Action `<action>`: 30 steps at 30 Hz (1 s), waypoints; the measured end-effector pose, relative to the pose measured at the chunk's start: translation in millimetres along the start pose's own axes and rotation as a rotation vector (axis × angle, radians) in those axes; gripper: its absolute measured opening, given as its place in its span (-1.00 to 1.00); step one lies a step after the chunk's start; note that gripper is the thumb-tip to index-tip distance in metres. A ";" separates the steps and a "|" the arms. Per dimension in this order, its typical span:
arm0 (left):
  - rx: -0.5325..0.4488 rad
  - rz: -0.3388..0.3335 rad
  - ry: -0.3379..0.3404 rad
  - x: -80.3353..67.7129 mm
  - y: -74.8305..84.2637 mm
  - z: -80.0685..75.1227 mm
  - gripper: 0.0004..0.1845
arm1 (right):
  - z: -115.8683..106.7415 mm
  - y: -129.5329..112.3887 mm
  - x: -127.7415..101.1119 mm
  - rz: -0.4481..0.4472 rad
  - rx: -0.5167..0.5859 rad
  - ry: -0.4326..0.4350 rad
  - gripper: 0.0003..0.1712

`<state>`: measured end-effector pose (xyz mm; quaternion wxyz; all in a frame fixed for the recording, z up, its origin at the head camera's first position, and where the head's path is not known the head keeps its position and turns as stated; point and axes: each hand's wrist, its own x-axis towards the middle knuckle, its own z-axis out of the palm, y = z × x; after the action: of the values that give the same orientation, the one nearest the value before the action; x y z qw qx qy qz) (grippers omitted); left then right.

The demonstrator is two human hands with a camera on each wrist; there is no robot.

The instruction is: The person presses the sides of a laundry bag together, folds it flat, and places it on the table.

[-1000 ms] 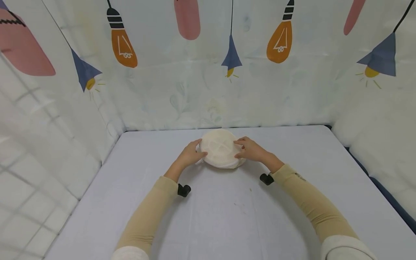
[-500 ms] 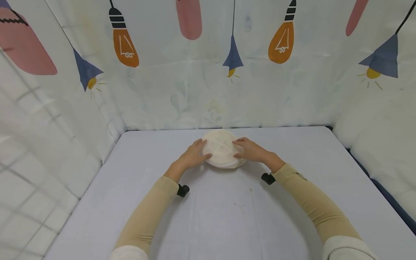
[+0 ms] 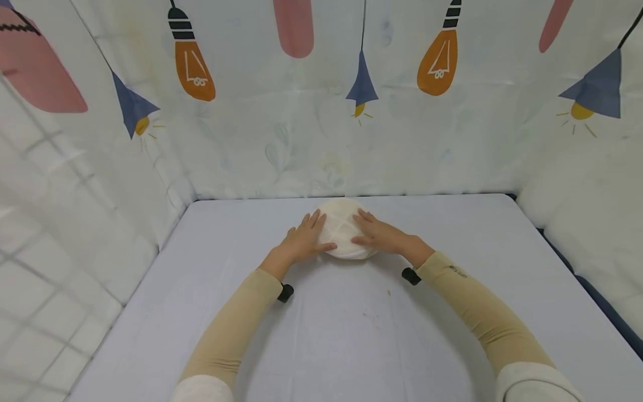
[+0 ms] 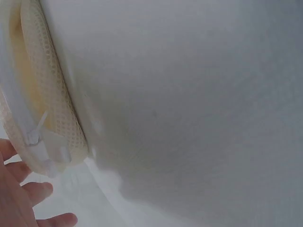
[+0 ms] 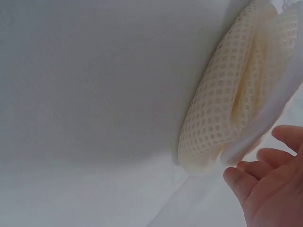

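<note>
Both hands shift from gripping the sides of the cream mesh pouch [image 3: 344, 237] to lying flat on top: the left hand [image 3: 303, 243] and right hand [image 3: 379, 235] now press it with straightened fingers, and it looks flatter, smaller.

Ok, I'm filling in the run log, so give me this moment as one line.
left hand: flat on round cream mesh pouch | right hand: flat on pouch | pouch: lying on pale blue table

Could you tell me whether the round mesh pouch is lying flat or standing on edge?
Lying flat: the mesh pouch rests broad side down on the table beneath both hands.
</note>
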<state>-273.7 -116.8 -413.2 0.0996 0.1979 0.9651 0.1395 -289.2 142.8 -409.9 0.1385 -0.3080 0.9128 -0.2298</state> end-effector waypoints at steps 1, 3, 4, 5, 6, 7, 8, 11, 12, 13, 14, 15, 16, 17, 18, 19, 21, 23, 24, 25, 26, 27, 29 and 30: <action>0.008 0.002 -0.008 -0.7 0.0 -0.2 0.06 | 0.5 0.1 0.4 -0.005 0.000 -0.008 -0.06; 0.024 0.008 -0.019 -1.8 -0.4 -0.1 0.07 | 1.5 0.8 0.6 -0.009 0.011 -0.022 -0.03; 0.028 0.014 -0.022 -2.2 -0.6 0.1 0.07 | 2.0 1.5 0.6 -0.009 0.011 -0.030 -0.02; 0.034 0.022 -0.024 -2.1 -0.9 0.7 0.07 | 2.5 2.3 0.7 -0.008 0.008 -0.038 0.00; 0.036 0.031 -0.025 -2.0 -1.1 1.1 0.07 | 2.9 3.2 0.6 -0.005 0.004 -0.047 0.01; 0.039 0.040 -0.026 -1.5 -1.3 1.7 0.07 | 3.3 4.1 0.7 -0.003 -0.005 -0.057 0.02; 0.043 0.048 -0.029 -1.2 -1.3 2.0 0.07 | 3.6 4.7 0.6 -0.003 -0.007 -0.066 0.03; 0.048 0.061 -0.032 -0.7 -0.9 2.6 0.08 | 3.6 5.5 0.8 -0.011 -0.028 -0.084 0.04; 0.050 0.062 -0.032 -0.5 -0.8 2.7 0.08 | 3.5 5.4 0.9 -0.012 -0.034 -0.088 0.04; 0.060 0.061 -0.032 -0.1 -0.8 2.8 0.08 | 3.3 5.2 1.2 -0.016 -0.041 -0.090 0.05; 0.066 0.060 -0.032 0.1 -0.7 2.9 0.08 | 3.0 4.9 1.3 -0.019 -0.049 -0.092 0.05; 0.075 0.058 -0.030 0.6 -0.9 3.2 0.08 | 2.9 4.6 1.6 -0.021 -0.059 -0.095 0.06; 0.085 0.056 -0.030 1.1 -1.0 3.5 0.09 | 2.9 4.4 1.9 -0.023 -0.073 -0.098 0.07; 0.093 0.055 -0.030 1.8 -1.2 3.9 0.09 | 3.1 4.2 2.4 -0.023 -0.089 -0.103 0.07; 0.102 0.054 -0.030 2.5 -1.2 4.3 0.09 | 3.4 3.9 3.0 -0.021 -0.103 -0.110 0.08; 0.110 0.054 -0.029 3.2 -1.3 4.8 0.09 | 3.7 3.7 3.4 -0.020 -0.120 -0.118 0.09; 0.121 0.052 -0.029 4.6 -1.1 5.7 0.10 | 4.4 3.0 4.3 -0.009 -0.151 -0.133 0.10; 0.132 0.048 -0.030 5.8 -0.4 6.5 0.10 | 5.3 2.2 5.5 -0.001 -0.171 -0.144 0.11; 0.137 0.044 -0.031 6.3 0.2 7.1 0.10 | 5.6 1.7 5.9 0.005 -0.174 -0.148 0.11; 0.140 0.039 -0.031 6.6 0.8 7.4 0.10 | 6.0 1.6 6.2 0.007 -0.181 -0.150 0.11; 0.144 0.033 -0.034 6.9 1.6 7.8 0.10 | 6.6 1.2 6.8 0.009 -0.183 -0.151 0.11; 0.146 0.028 -0.036 7.1 2.4 8.1 0.11 | 7.1 1.3 7.3 0.013 -0.187 -0.155 0.12; 0.151 0.018 -0.038 7.3 3.8 8.5 0.12 | 8.4 1.5 8.2 0.018 -0.199 -0.159 0.12; 0.149 0.015 -0.038 7.2 3.9 8.6 0.12 | 9.2 1.6 9.1 0.024 -0.212 -0.164 0.13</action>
<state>-276.6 -108.5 -421.1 0.1019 0.2146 0.9693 0.0642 -293.4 135.1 -419.6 0.1820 -0.3275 0.9213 -0.1044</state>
